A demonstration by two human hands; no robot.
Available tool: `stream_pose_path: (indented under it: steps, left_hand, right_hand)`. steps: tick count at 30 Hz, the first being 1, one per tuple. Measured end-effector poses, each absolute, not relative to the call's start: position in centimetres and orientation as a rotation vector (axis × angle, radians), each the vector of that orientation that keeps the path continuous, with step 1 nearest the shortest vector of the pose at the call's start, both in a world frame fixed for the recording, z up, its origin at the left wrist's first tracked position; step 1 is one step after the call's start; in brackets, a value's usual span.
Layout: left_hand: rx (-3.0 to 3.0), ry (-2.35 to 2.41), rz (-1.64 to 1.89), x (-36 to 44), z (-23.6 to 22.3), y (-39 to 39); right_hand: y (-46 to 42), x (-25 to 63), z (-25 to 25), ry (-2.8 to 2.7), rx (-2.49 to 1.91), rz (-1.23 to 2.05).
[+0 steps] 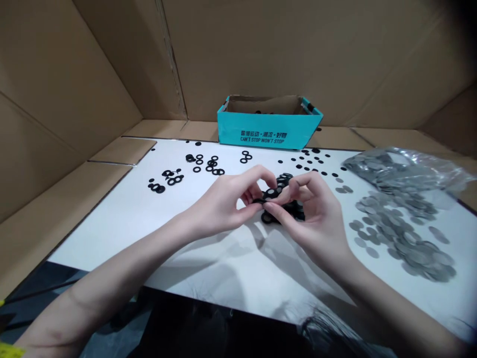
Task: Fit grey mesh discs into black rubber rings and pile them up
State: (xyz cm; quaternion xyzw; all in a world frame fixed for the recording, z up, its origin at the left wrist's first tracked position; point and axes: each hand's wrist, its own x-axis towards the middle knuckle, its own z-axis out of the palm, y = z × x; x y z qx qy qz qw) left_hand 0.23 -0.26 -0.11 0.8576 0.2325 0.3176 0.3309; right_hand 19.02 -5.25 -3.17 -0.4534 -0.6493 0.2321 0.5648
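Between the fingertips of both hands is a black ring (pixel 260 201), seen nearly edge-on. My left hand (pixel 238 196) pinches it from the left with thumb and index finger. My right hand (pixel 311 204) pinches its other side, so the two sets of fingertips almost meet. Whether a disc sits inside the ring cannot be made out. Just behind and below the fingers lies a pile of black rings (pixel 283 214), partly hidden by my right hand. To the right, many thin grey discs (pixel 417 243) are spread in a loose heap.
At the back stands a turquoise box (pixel 270 130) with dark pieces inside. A clear plastic bag (pixel 395 169) of grey discs lies at right. Black rings (pixel 212 164) are scattered at left, small black discs (pixel 311 161) near the box. Cardboard walls (pixel 268 54) enclose the white table (pixel 219 283).
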Motion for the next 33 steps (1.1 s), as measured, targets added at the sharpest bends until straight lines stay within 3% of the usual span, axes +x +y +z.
stream_pose_path:
  steps: [5,21,28,33]
  left_hand:
    - [1.923,0.650,0.943,0.6,-0.7,-0.1]
    - [2.420,0.598,0.775,0.3,0.1,-0.5]
    - [2.089,0.555,1.014,0.5,-0.6,-0.1]
    - [2.099,0.581,0.989,0.7,-0.8,-0.3]
  right_hand:
    - [-5.0,19.1,-2.9,-1.457,-1.091,0.669]
    - [-5.3,19.0,-3.4,-1.574,-1.002,0.389]
    - [-5.3,19.1,-2.9,-1.513,-1.110,0.550]
    - [-5.3,19.1,-2.7,-1.502,-1.122,0.515]
